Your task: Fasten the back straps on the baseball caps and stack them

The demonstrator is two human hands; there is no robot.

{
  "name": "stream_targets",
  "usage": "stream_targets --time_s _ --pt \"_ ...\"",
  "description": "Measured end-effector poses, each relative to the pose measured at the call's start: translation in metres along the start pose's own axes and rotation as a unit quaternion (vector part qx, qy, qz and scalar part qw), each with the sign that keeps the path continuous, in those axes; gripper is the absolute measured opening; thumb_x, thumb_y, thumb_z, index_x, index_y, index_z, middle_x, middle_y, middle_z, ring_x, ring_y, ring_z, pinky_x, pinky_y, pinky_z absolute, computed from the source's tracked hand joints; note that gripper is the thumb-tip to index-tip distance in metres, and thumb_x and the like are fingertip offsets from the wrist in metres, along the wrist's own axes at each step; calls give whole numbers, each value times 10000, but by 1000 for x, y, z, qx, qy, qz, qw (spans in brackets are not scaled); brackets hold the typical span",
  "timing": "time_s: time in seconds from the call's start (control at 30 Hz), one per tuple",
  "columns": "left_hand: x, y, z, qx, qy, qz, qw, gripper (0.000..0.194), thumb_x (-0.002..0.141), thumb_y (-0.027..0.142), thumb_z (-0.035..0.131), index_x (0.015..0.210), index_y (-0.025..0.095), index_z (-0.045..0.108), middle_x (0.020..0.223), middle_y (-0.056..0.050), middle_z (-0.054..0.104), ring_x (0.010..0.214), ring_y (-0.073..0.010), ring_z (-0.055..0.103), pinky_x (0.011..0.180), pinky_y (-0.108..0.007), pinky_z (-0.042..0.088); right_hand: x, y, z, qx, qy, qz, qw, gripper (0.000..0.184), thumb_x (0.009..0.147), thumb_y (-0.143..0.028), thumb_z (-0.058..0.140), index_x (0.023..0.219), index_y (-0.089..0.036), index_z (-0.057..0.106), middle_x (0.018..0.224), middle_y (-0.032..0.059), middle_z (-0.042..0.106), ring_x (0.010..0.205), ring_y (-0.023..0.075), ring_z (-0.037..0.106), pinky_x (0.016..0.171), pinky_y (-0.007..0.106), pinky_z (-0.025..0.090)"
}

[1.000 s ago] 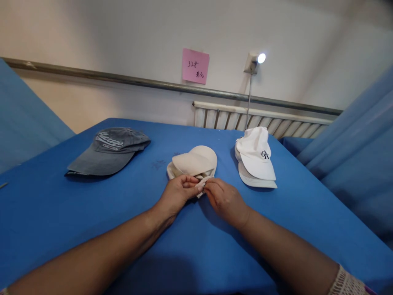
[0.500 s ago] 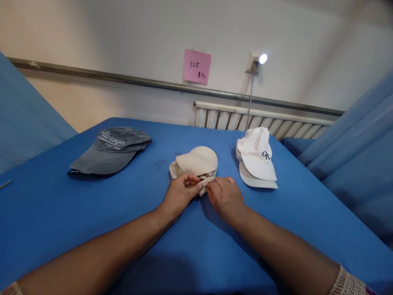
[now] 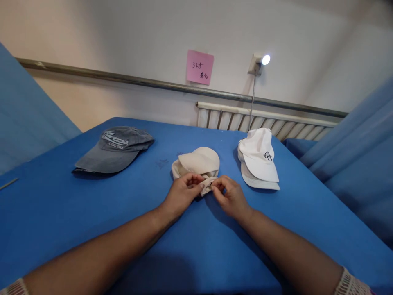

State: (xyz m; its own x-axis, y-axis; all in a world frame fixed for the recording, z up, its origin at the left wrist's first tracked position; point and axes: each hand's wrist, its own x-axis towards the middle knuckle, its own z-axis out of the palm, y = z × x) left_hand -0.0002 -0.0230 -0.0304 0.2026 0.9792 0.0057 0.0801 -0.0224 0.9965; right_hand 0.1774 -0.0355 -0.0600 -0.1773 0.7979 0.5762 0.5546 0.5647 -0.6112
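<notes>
A beige cap (image 3: 199,162) lies in the middle of the blue-covered table (image 3: 184,254), its brim away from me and its strap end toward me. My left hand (image 3: 183,191) pinches the near edge of the cap by the strap between thumb and fingers. Just to its right, my right hand (image 3: 230,196) has its thumb and forefinger closed at the strap. The small part between those fingertips is too little to make out clearly. Both hands partly cover the near side of the cap.
Grey caps (image 3: 113,149) with white lettering lie stacked at the left. White caps (image 3: 259,157) are stacked at the right. A thin stick (image 3: 8,184) lies at the left edge. Behind the table are a radiator (image 3: 225,119) and a pipe (image 3: 147,83); blue curtains (image 3: 353,143) hang at the sides.
My right hand's fingers have shifted at the strap, and its thumb and forefinger now show in a pinch. My left hand keeps its grip. The whole view has shifted slightly.
</notes>
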Motion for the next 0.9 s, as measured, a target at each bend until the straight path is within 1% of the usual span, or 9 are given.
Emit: stream_targets --time_s 0.13,0.23,0.33,0.5,0.57,0.63,0.73,0.8,0.9 --pt "-3 2 -5 192 -46 173 965 307 796 195 650 1101 213 683 1124 -53 708 1046 -209 646 951 -350 483 1 -3 -2 -13 -31 -39 999 115 905 -145 504 814 -202 542 763 13 587 706 159 566 654 272 442" --pt "-6 5 -6 288 -62 246 923 275 825 138 588 1069 215 691 1082 -48 713 1036 -199 641 944 -338 481 0 -6 -3 -38 -52 -72 995 109 915 -136 490 840 -196 542 789 27 596 718 165 567 652 279 444" --pt "-5 6 -7 312 -45 251 915 232 837 145 573 1015 203 711 1009 -45 730 954 -190 664 885 -322 504 0 -7 -3 -83 -53 -108 989 105 933 -139 477 874 -184 552 806 44 607 721 176 567 660 295 450" --pt "2 5 -12 262 7 141 955 204 800 136 557 869 190 740 828 -21 751 713 -165 682 685 -279 531 1 -9 -8 -170 -48 -229 957 152 955 -112 461 875 -164 580 786 68 636 749 207 579 693 334 435" --pt "3 7 -15 239 12 123 963 198 801 145 551 876 182 731 821 -24 751 693 -165 681 655 -276 532 2 -9 -9 -186 -44 -237 953 156 957 -111 467 870 -165 586 782 67 635 748 207 575 694 334 430" --pt "-1 12 -17 248 2 178 952 204 818 165 559 951 187 712 941 -43 748 834 -185 693 764 -303 543 3 -8 -9 -187 -44 -217 957 160 959 -122 468 858 -170 583 775 63 628 739 205 568 690 331 431" --pt "-8 18 -16 329 -44 270 904 210 813 174 591 1009 197 663 1083 -62 700 1001 -211 644 891 -350 504 3 -7 -7 -165 -52 -185 967 147 956 -133 465 867 -169 577 783 61 623 734 201 564 685 325 442" --pt "-10 19 -14 383 -80 266 881 179 811 180 593 985 189 633 1032 -62 685 934 -206 633 832 -345 502 2 -6 -5 -162 -55 -182 968 148 954 -132 460 871 -169 577 784 59 620 733 200 563 683 325 443" --pt "-9 14 -11 407 -84 239 878 85 843 197 548 903 180 606 920 -53 670 820 -187 616 748 -327 486 2 -5 -4 -186 -60 -198 961 174 963 -134 449 855 -168 582 768 58 613 719 203 556 670 331 431"
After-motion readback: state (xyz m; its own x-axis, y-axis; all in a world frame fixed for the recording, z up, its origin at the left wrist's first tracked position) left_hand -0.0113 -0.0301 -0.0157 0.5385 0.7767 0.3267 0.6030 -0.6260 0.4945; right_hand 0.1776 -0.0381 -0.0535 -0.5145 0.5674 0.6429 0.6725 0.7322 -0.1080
